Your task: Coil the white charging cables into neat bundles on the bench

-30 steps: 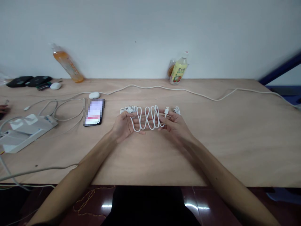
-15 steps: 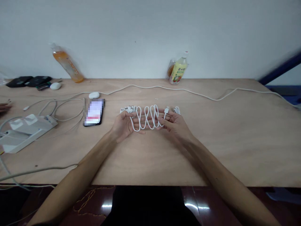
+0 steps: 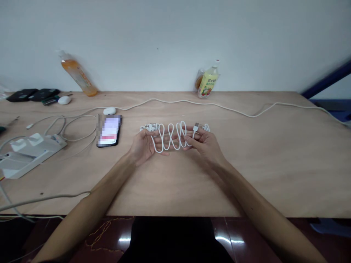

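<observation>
A white USB cable (image 3: 170, 137) lies in several loose loops across the fingers of both hands, above the table. At the left end of the loops, my left hand (image 3: 143, 145) pinches the cable under its thumb, with the fingers stretched beneath. My right hand (image 3: 203, 143) grips the other end, thumb pressed on the loops, and the USB plug (image 3: 195, 127) sticks up beside its fingers. Behind my left hand sits a bunch of white cables (image 3: 149, 127), partly hidden. Another small coiled white cable (image 3: 206, 127) shows just behind my right hand.
A phone (image 3: 109, 129) and a white earbud case (image 3: 109, 111) lie to the left, near a white power strip (image 3: 35, 153) and loose cables. Against the wall lean an orange drink bottle (image 3: 79, 76) and a yellow-labelled bottle (image 3: 208, 82). A long white cord (image 3: 214, 104) crosses the table's back.
The USB plug has turned and shifted slightly right by my right hand. My hands have barely moved. Another person's hand at the far left edge has gone out of view.
</observation>
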